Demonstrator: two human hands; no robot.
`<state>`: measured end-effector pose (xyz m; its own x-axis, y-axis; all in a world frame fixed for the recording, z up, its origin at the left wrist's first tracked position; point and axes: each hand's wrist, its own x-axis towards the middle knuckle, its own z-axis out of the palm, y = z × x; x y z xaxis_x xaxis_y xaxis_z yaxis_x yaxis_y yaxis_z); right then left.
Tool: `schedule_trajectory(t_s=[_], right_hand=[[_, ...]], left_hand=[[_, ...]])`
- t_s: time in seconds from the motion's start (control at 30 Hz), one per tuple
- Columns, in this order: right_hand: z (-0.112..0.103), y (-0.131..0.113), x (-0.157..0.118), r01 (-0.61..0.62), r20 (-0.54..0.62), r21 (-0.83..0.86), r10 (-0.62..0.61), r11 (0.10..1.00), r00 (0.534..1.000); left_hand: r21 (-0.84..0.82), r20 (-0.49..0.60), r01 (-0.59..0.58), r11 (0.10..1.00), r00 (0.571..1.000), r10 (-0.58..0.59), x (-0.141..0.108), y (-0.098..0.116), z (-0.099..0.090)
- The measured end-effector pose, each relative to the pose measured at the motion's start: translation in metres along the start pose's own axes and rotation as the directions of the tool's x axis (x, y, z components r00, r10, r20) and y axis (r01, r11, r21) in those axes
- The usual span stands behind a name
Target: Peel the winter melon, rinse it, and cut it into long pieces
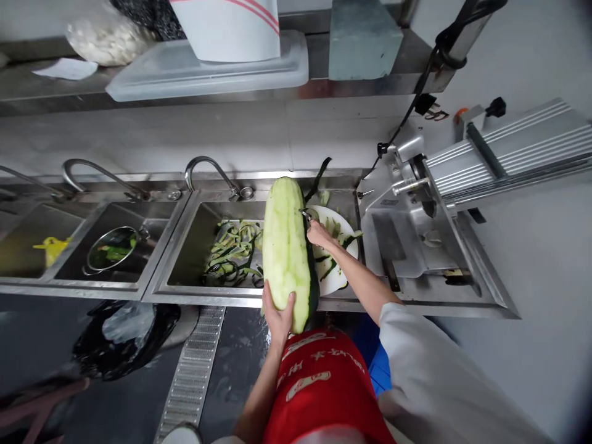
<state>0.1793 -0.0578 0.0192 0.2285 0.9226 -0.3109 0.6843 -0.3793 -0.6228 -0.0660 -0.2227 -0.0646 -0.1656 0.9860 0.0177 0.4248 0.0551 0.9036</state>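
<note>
A long winter melon, mostly pale green with a strip of dark skin along its right side, lies across the front edge of the sink. My left hand grips its near end, thumb and fingers apart on the surface. In my right hand is a peeler, held against the melon's upper right side; much of its handle is hidden by the fingers. Under my right forearm is a white plate with peel scraps on it. More peelings lie in the sink to the left.
A metal slicing machine stands on the right of the counter. Two more sinks are at the left, one holding a colander of greens. Above runs a shelf with a white bucket on a plastic lid. A black bin bag sits below.
</note>
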Motion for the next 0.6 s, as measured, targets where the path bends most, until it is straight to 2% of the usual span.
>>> schedule_trajectory(t_s=[0.1, 0.23, 0.4, 0.6], right_hand=[[0.006, 0.006, -0.015, -0.012, 0.014, -0.023, 0.012, 1.0, 1.0], [0.023, 0.022, -0.054, -0.026, 0.028, -0.054, 0.028, 0.998, 0.999], [0.045, 0.033, -0.105, -0.021, 0.036, -0.067, 0.023, 0.998, 0.999], [0.068, 0.04, -0.152, -0.066, 0.026, -0.035, 0.067, 0.997, 0.997]], left_hand=[[-0.017, 0.008, -0.036, 0.999, 0.999, 0.036, 0.003, 0.002, 0.001], [0.005, 0.01, -0.075, 0.997, 0.997, 0.075, 0.001, 0.007, 0.003], [0.017, 0.003, -0.062, 0.998, 0.998, 0.062, 0.0, 0.009, 0.005], [0.022, -0.027, -0.065, 0.998, 0.998, 0.065, 0.003, 0.01, 0.009]])
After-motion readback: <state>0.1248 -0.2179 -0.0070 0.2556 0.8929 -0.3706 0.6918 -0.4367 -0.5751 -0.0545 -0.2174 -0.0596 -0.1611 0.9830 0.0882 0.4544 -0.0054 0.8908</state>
